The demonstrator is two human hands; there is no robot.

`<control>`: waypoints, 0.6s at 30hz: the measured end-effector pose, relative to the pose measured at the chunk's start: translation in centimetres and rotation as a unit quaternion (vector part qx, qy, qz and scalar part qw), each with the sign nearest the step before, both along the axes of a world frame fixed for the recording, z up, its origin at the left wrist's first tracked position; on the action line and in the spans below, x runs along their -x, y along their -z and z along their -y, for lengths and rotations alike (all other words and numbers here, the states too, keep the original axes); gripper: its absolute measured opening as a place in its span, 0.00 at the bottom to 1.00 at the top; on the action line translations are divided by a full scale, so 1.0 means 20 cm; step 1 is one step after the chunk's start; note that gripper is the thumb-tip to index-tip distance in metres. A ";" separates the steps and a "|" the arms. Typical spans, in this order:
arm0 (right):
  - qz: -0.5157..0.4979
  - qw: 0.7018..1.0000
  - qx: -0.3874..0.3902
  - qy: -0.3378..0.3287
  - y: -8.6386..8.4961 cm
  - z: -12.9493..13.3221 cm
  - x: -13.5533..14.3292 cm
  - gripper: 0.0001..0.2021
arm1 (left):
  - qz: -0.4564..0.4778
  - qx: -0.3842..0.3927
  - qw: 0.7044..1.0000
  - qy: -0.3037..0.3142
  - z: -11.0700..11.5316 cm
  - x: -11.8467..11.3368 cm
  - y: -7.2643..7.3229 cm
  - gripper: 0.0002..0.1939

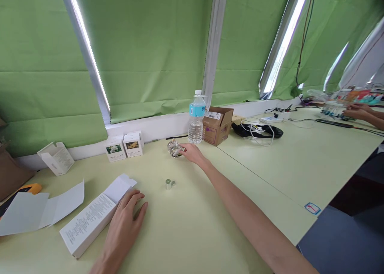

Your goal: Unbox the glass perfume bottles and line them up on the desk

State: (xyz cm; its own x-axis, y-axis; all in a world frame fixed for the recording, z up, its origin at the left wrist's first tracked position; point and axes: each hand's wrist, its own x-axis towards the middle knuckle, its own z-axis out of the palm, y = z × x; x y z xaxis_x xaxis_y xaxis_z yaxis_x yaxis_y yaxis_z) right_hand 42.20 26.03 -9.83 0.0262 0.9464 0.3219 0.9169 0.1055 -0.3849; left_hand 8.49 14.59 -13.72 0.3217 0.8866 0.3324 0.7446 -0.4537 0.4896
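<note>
My right hand (192,153) reaches to the back of the table, its fingers closed on the side of a small clear glass bottle (173,149) with a gold-coloured top. My left hand (127,216) rests with fingers apart at the right side of a long white box (90,222), whose end flap stands open. Between the hands, a short silvery cylindrical cap (168,184) and a smaller silvery piece (173,183) stand on the table.
Small white boxes (124,147) and an opened white carton (56,159) line the back left. An unfolded white sheet (42,212) lies left. A water bottle (196,120), cardboard box (217,126) and black headset-like object (257,130) stand behind. Another person's hands (361,112) are far right.
</note>
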 end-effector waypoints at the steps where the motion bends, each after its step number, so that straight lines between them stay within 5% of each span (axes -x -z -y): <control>1: 0.001 1.000 -0.001 0.000 0.00 0.00 0.00 0.13 | 0.001 0.002 1.000 0.000 0.00 0.00 0.00 0.16; 10: 0.019 1.000 0.016 0.012 -0.03 0.05 0.03 0.14 | -0.007 -0.006 1.000 0.005 -0.01 0.00 0.00 0.16; 18: 0.040 0.994 0.103 0.025 -0.26 0.12 0.06 0.13 | 0.001 -0.012 1.000 0.008 0.00 0.00 0.00 0.15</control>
